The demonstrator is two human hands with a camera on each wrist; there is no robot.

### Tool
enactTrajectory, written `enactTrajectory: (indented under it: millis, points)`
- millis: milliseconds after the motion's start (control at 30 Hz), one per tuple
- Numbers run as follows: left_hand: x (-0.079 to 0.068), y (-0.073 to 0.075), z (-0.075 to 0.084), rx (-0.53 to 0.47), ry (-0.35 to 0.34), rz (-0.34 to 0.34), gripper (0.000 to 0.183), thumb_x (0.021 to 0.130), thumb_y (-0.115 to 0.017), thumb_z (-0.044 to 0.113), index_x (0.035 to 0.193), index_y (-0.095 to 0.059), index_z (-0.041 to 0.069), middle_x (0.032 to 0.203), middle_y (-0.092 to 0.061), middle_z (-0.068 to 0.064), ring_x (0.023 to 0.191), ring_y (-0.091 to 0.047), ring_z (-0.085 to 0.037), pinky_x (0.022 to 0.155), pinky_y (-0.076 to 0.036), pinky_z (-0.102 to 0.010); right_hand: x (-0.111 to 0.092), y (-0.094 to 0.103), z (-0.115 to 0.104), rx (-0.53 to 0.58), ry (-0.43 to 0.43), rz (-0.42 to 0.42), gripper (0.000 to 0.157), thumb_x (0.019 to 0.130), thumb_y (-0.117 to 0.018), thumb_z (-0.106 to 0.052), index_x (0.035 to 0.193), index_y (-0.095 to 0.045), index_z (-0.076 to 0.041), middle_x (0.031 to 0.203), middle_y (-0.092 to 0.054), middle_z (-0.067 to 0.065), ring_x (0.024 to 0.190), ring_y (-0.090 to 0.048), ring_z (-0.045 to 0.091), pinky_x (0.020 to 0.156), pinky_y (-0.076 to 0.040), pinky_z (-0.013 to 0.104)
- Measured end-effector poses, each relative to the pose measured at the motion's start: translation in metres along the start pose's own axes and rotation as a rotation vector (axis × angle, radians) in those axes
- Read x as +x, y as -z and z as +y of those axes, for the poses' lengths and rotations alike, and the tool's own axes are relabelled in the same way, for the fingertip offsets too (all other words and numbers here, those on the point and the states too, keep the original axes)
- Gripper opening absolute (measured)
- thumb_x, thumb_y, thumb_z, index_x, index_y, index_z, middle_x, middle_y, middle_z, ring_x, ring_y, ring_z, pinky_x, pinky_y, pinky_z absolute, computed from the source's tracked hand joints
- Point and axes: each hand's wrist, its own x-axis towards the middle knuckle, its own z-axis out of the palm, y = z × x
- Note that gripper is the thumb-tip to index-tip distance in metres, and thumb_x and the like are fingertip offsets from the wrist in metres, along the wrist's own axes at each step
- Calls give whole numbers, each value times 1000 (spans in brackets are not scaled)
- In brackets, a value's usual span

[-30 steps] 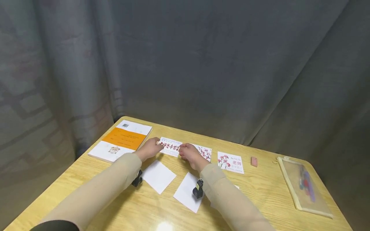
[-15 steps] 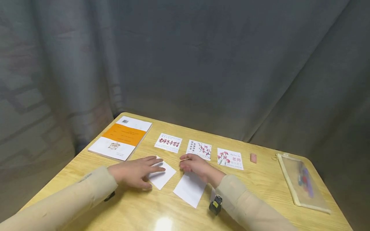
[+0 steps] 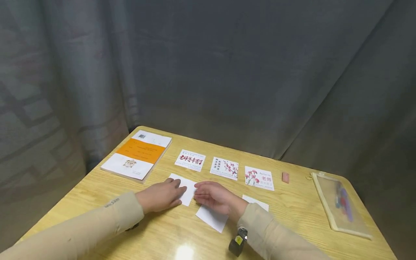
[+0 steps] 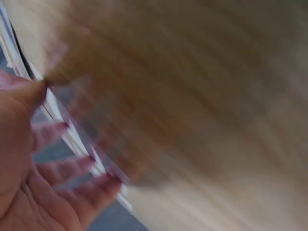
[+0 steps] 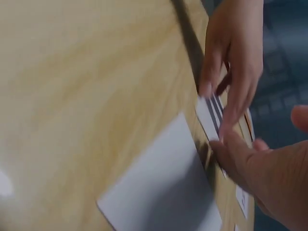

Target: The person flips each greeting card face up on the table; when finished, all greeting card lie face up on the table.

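Apparently I'm straightening the blank card (image 3: 190, 189), ten o'clock from my right hand (image 3: 214, 198) (pinching or not, I can't tell), left hand (image 3: 160, 196) spread over it; next probably needs a slight turn.

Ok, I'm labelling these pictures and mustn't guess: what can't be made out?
Head view: part of the middle blank card, hidden by the right hand.
Head view: part of the rightmost blank card, behind the right sleeve.
Head view: the pouch's contents, blurred by its cloudy front.
Left wrist view: tabletop grain, lost to blur.
Right wrist view: nearest blank card, cut off by the bottom edge.
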Motion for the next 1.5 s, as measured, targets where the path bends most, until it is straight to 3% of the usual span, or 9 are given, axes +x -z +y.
enactTrajectory:
  millis: [133, 300, 533, 667, 933, 1100, 1233, 1333, 1500]
  points:
    - [5, 1, 7, -42, 104, -11, 43, 100, -69, 29, 129, -64, -2, 120, -63, -23, 106, -62, -40, 95, -53, -51, -2, -10, 0, 64, 7, 36, 47, 97, -51, 2, 140, -41, 18, 101, -57, 12, 95, -61, 19, 108, -48, 43]
    - [8, 1, 10, -87, 167, -28, 44, 98, -71, 35, 121, -63, -2, 117, -63, -22, 105, -62, -40, 96, -53, -52, 0, -14, 2, 103, -2, 103, 49, 95, -51, 3, 140, -41, 17, 106, -56, 19, 94, -62, 23, 100, -54, 39]
    - [6, 6, 8, -271, 248, -41, 66, 94, -76, 36, 138, -56, -10, 136, -57, -31, 125, -57, -45, 108, -45, -56, 8, -14, 8, 128, 51, 173, 33, 101, -53, 3, 132, -49, 13, 100, -67, 14, 84, -68, 16, 87, -59, 30]
    - [4, 5, 6, -326, 231, -25, 64, 97, -73, 31, 143, -53, -9, 141, -55, -29, 129, -55, -44, 111, -43, -55, 14, -22, 14, 109, 93, 215, 18, 100, -57, 5, 117, -54, 10, 86, -67, 10, 76, -67, 12, 76, -60, 23]
    - [0, 3, 1, -260, 145, 84, 53, 95, -72, 15, 142, -56, -5, 137, -59, -26, 125, -59, -40, 106, -48, -54, 12, -22, 11, 31, 138, 286, 11, 95, -60, 7, 103, -55, 3, 79, -64, 7, 68, -64, 10, 64, -57, 18]
    - [2, 7, -11, -121, 130, 230, 26, 88, -72, -1, 114, -69, 1, 110, -70, -15, 103, -69, -31, 91, -57, -46, 11, 0, 3, 66, 145, 306, 10, 96, -59, 7, 104, -56, 2, 78, -62, 7, 68, -63, 10, 61, -54, 17]
    - [3, 10, -17, -85, 111, 353, 22, 84, -72, -9, 99, -68, 6, 98, -69, -6, 93, -68, -24, 83, -59, -40, 12, 12, 0, 92, 156, 298, 7, 97, -58, 5, 102, -58, 2, 78, -61, 6, 68, -61, 10, 61, -53, 17]
    - [4, 11, -19, -124, 120, 416, 22, 83, -71, -10, 98, -69, 6, 100, -70, -6, 94, -69, -25, 84, -59, -40, 12, 17, -2, 115, 155, 279, 5, 97, -58, 4, 101, -60, 2, 79, -61, 6, 70, -60, 10, 62, -52, 17]
    - [6, 9, -22, -310, 215, 491, 20, 85, -71, -9, 98, -71, 6, 106, -72, -9, 98, -69, -27, 85, -59, -43, 8, 19, -4, 158, 150, 248, 5, 98, -57, 4, 102, -60, 3, 80, -62, 5, 70, -60, 9, 64, -53, 16]
